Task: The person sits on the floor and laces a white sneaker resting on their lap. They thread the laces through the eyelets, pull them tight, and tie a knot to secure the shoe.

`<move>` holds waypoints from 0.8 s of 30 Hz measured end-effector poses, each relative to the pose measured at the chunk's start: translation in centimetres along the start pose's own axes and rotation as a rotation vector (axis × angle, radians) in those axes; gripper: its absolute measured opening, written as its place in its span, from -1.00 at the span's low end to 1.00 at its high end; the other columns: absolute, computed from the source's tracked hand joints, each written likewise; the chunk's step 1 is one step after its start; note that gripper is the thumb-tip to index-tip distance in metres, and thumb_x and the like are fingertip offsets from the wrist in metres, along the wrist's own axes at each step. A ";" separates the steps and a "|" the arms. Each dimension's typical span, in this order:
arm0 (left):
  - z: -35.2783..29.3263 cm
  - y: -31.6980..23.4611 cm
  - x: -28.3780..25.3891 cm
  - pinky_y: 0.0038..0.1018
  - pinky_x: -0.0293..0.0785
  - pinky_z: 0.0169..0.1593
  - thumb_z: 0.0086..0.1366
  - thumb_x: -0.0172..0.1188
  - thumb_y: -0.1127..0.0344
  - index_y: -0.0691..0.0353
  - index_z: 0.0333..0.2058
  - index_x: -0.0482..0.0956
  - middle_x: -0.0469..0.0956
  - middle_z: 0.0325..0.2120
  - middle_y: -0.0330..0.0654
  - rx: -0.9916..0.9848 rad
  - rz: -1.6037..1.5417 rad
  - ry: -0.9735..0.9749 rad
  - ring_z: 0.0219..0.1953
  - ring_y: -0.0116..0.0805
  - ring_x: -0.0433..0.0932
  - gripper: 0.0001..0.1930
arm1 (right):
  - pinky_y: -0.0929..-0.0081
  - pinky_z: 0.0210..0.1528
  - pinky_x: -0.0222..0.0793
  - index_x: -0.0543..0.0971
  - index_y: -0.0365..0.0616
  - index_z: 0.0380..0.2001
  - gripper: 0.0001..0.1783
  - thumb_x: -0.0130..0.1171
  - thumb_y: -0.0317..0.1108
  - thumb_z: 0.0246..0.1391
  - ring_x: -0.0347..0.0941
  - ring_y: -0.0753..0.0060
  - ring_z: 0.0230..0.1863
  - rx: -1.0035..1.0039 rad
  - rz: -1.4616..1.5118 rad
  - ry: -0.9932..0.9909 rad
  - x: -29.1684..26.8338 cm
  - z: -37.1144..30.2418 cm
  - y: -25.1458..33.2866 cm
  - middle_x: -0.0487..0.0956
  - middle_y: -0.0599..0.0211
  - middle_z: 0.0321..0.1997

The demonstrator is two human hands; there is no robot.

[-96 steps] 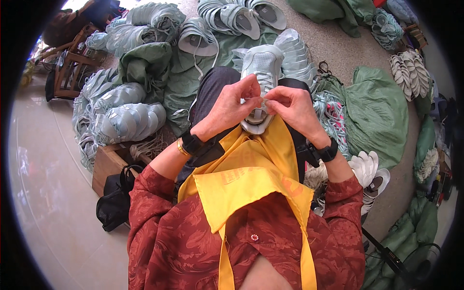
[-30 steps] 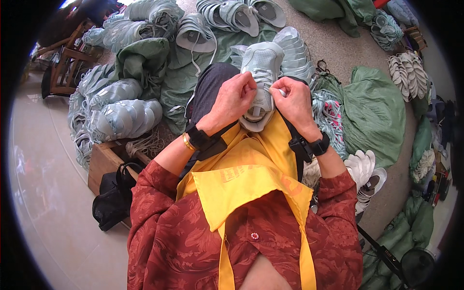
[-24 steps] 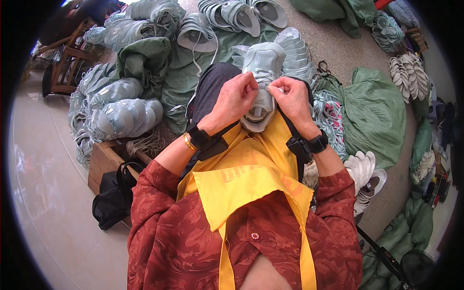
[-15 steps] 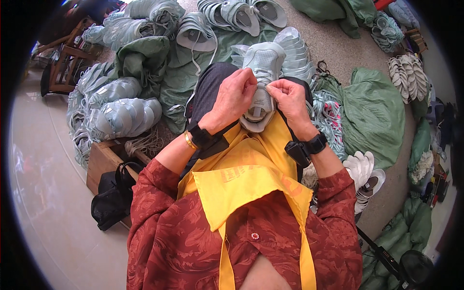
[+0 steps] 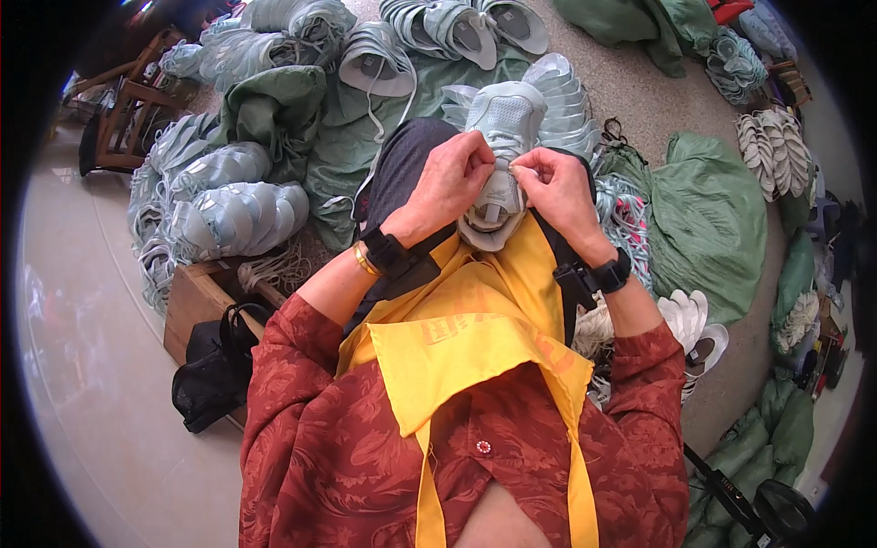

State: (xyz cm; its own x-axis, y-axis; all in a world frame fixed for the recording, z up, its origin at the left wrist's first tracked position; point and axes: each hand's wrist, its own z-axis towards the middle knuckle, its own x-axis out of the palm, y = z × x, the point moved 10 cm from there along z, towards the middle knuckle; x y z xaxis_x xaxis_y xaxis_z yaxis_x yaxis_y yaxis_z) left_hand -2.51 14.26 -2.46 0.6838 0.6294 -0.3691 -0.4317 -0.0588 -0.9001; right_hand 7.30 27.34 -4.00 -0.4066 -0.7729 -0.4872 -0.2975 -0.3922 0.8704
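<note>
A pale mint shoe upper [image 5: 505,110] rests between my knees, above the yellow apron [image 5: 484,361], its toe end away from me and its heel opening near me. My left hand [image 5: 448,183] is closed in a pinch at the left side of the lacing area. Opposite it, my right hand [image 5: 562,194] pinches at the right side, thumb and forefinger pressed together. Both seem to grip the shoelace, though the strand is mostly hidden by the fingers. Straight beyond the shoe upper stands a nested stack of similar uppers [image 5: 559,105].
More nested pale uppers [image 5: 242,219] lie to the left, beside green cloth [image 5: 274,100]. A wooden box [image 5: 194,310] and a black mesh bag [image 5: 210,379] stand near my left arm. On the right are a green sack [image 5: 713,219], bundled laces [image 5: 630,215] and white uppers [image 5: 775,151].
The hands and the shoe upper appear slightly farther right in the picture, as does the scene around them. Both hands keep pinching at the lacing area.
</note>
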 end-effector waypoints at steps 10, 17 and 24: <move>0.7 -0.9 -0.3 -0.49 0.37 -0.38 0.22 0.22 0.54 0.34 -0.35 0.49 0.45 -0.52 -0.19 0.044 0.057 0.045 -0.49 -0.46 0.39 -0.93 | 0.46 -0.40 0.43 0.58 -0.25 -0.36 -0.79 0.34 -0.32 0.08 0.52 0.44 -0.53 -0.105 -0.095 0.064 -0.6 0.5 2.5 0.62 0.28 -0.53; 0.7 -0.4 -5.3 -0.54 0.32 -0.39 0.23 0.16 0.55 0.33 -0.38 0.47 0.40 -0.56 -0.31 -0.081 0.141 0.165 -0.46 -0.59 0.33 -0.96 | 0.67 -0.42 0.36 0.60 -0.25 -0.32 -0.88 0.29 -0.42 0.14 0.45 0.77 -0.48 -0.062 0.045 0.145 -3.9 -0.7 2.6 0.59 0.53 -0.49; -1.6 5.0 -19.0 -0.41 0.41 -0.37 0.16 0.15 0.52 0.32 -0.40 0.50 0.49 -0.58 -0.15 -0.284 0.502 0.115 -0.49 -0.43 0.44 -0.97 | 0.71 -0.38 0.38 0.61 -0.24 -0.30 -0.90 0.29 -0.43 0.18 0.45 0.79 -0.45 -0.053 0.147 0.223 -4.6 -0.8 3.1 0.59 0.57 -0.42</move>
State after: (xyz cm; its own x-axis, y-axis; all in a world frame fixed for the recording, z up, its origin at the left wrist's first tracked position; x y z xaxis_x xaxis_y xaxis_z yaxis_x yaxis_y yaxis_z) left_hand -16.70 0.79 -0.30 0.5031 0.3837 -0.7744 -0.5551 -0.5433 -0.6298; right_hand 8.95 29.25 0.98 -0.2399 -0.9119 -0.3331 -0.2017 -0.2888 0.9359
